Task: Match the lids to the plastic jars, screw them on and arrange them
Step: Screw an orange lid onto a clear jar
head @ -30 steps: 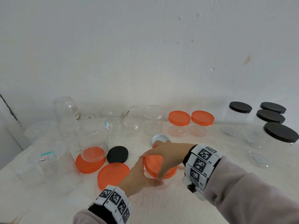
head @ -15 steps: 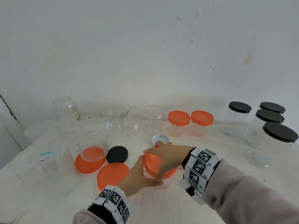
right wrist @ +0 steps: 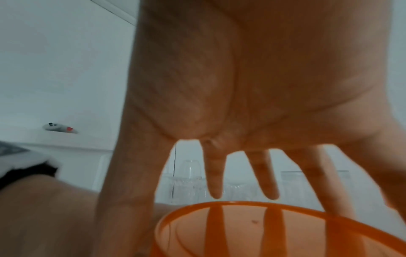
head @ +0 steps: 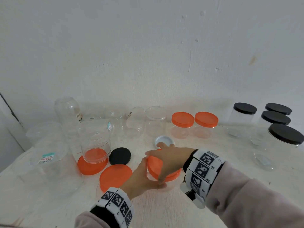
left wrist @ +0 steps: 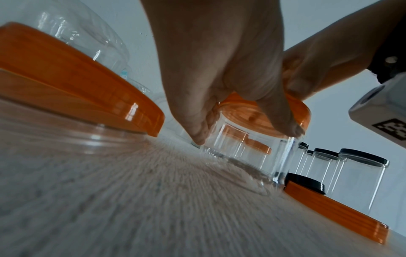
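Note:
A small clear jar stands on the white table near the middle. My left hand grips its side, thumb in front and fingers behind. An orange lid sits on the jar's mouth, slightly tilted. My right hand comes over it from the right, fingers spread and curled round the rim. In the right wrist view the fingertips reach down around the orange lid. In the left wrist view the left hand covers part of the lid.
Two loose orange lids lie to the left, one with a clear jar standing on it. Close by lie a black lid and a white lid. Orange-lidded jars stand at the back, black-lidded jars to the right, several open jars back left.
My right hand has turned a little on the orange lid and its wrist has shifted slightly left. The left hand and the jar stay where they were.

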`<state>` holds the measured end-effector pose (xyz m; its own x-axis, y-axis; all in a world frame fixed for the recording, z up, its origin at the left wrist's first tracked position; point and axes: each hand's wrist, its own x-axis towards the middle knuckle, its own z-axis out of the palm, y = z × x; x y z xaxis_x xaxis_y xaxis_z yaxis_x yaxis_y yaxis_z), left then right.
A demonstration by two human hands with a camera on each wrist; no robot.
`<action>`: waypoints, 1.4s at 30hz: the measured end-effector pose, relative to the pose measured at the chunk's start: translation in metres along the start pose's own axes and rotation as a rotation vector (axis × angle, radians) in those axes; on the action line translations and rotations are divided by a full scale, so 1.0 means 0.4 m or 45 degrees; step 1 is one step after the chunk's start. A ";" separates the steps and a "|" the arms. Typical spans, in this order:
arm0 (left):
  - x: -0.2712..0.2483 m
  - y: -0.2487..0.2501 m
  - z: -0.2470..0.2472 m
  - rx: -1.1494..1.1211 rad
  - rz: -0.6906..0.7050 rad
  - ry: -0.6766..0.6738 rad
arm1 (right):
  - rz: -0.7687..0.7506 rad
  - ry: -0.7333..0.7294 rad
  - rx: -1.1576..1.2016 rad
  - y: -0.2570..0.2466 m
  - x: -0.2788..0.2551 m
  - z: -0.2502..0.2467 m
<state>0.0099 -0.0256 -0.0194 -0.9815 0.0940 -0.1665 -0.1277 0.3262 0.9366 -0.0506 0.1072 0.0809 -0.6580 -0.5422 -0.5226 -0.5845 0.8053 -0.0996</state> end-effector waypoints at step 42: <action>0.001 -0.007 0.006 -0.042 -0.014 0.009 | 0.013 0.514 0.087 0.039 0.010 0.104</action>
<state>0.0103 -0.0245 -0.0229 -0.9810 0.0843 -0.1747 -0.1428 0.2959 0.9445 -0.0426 0.1276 0.0419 -0.8052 -0.5735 -0.1507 -0.5528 0.8180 -0.1591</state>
